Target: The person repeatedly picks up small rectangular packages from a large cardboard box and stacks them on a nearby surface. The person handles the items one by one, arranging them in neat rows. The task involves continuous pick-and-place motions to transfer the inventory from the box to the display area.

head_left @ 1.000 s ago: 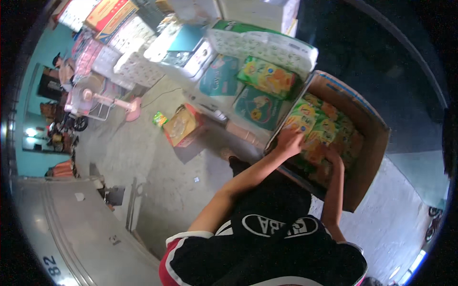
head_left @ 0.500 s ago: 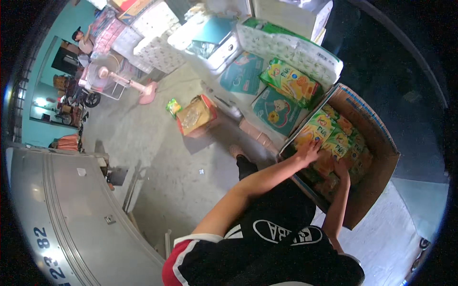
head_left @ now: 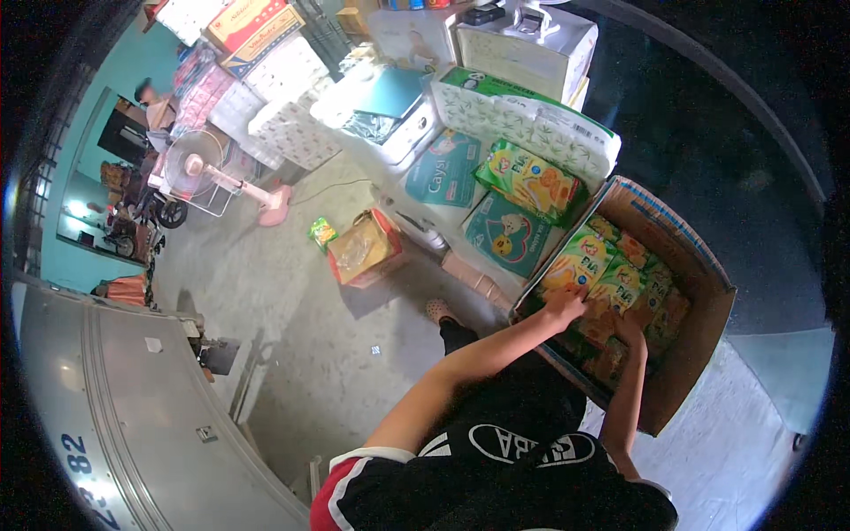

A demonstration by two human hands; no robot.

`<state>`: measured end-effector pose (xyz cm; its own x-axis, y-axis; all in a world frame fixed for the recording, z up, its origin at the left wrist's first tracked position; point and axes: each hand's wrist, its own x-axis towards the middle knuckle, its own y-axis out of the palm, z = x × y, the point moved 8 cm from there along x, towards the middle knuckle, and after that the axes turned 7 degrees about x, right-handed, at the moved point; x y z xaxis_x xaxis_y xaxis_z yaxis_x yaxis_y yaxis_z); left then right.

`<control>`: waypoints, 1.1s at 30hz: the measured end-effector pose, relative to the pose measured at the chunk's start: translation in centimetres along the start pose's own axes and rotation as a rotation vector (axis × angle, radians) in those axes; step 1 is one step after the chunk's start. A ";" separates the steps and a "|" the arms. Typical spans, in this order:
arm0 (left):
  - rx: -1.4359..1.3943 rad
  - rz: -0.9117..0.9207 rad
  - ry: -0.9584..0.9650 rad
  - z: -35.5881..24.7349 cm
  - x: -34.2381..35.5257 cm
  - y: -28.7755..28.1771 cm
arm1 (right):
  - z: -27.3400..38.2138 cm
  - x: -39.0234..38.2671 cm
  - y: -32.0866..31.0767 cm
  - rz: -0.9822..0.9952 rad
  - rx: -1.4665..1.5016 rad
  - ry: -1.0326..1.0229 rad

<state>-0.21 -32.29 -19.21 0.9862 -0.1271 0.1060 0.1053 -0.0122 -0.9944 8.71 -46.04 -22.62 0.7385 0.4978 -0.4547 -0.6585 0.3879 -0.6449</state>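
An open cardboard box [head_left: 686, 389] at the right holds several green and yellow snack packets [head_left: 618, 288]. My left hand [head_left: 567, 305] reaches over its left side, fingers apart and resting on the lower end of a packet [head_left: 580, 257]. From the near side, my right hand [head_left: 630, 326] lies on the packets beside it. Its thumb and fingers look spread, though the fingertips partly blend into the wrappers. Neither hand lifts a packet clear of the others.
Left of the box, a larger green snack bag [head_left: 536, 181] lies on teal-and-white packages [head_left: 509, 234]. Behind stands a long white pack [head_left: 531, 115]. On the floor are a small carton [head_left: 363, 252] and a pink fan [head_left: 199, 168]. A grey metal vehicle body [head_left: 159, 380] fills the lower left. Another person [head_left: 159, 111] is far back.
The whole view has shifted slightly. My left hand has drawn back a little toward me along the packet, its fingers more bent. My right hand stays among the packets.
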 end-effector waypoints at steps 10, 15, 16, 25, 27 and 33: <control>-0.001 -0.002 0.128 -0.6 -0.1 -3.7 | -7.1 4.1 2.0 0.068 -0.018 0.036; -0.035 -0.126 -0.001 0.0 -0.2 -0.8 | -7.3 4.9 2.3 0.038 -0.008 0.000; 0.032 -0.148 0.076 -0.5 -0.4 -0.4 | -7.3 5.0 2.4 0.030 0.000 -0.003; -0.171 0.021 0.061 0.3 -0.5 -1.6 | -8.1 5.1 2.4 -0.035 0.053 -0.023; -0.390 0.155 -0.027 1.3 0.0 -2.9 | -8.6 5.1 2.4 -0.046 0.063 -0.028; -0.345 0.005 -0.122 2.0 0.2 -1.4 | -8.9 5.8 2.0 -0.107 0.125 -0.123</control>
<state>0.06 -30.32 -17.80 0.9968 -0.0090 0.0800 0.0719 -0.3488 -0.9344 12.93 -49.31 -32.01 0.7868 0.5370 -0.3043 -0.5961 0.5330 -0.6005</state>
